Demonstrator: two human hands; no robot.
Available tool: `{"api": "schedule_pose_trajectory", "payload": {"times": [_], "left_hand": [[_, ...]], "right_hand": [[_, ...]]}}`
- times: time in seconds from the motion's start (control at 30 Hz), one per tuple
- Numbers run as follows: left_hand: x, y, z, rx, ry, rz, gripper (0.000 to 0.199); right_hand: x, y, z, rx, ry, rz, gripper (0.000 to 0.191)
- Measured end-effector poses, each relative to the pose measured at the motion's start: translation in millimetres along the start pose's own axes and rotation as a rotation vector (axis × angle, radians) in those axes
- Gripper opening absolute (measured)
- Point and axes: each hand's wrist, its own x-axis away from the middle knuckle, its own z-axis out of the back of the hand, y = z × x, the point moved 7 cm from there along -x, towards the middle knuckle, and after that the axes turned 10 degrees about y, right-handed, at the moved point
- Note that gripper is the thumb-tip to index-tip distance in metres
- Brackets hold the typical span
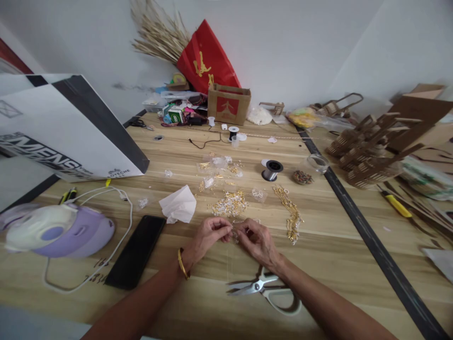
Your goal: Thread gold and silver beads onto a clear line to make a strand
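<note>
A thin beaded strand (pixel 236 236) lies between the two grips, right at the fingertips, and a part of it shows just beyond the fingers of the right hand (pixel 257 241). The left hand (pixel 212 234) has thumb and forefinger closed on the strand in a narrow pinch; the right hand pinches it too, fingers curled, just beside the left. The exact piece in each grip is too small to tell.

Just beyond the hands, a pile of gold and clear beads (pixel 230 204) is spread on the wooden surface (pixel 336 255). Below the right wrist lie scissors (pixel 256 286), blades apart and pointing left. To the right are gold chains (pixel 292 217); to the left, a crumpled white tissue (pixel 180 204) and a black phone (pixel 136 251). Farther off, a spool of wire (pixel 272 171) stands upright.
</note>
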Motion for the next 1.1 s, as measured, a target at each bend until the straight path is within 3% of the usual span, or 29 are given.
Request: {"api": "schedule_pose_trajectory", "payload": {"times": [1.1], "left_hand": [[1.5, 1.1, -1.1, -0.015, 0.002, 0.005, 0.023]], "right_hand": [[-0.6, -3.2, 0.6, 0.002, -0.01, -0.017, 0.017]]}}
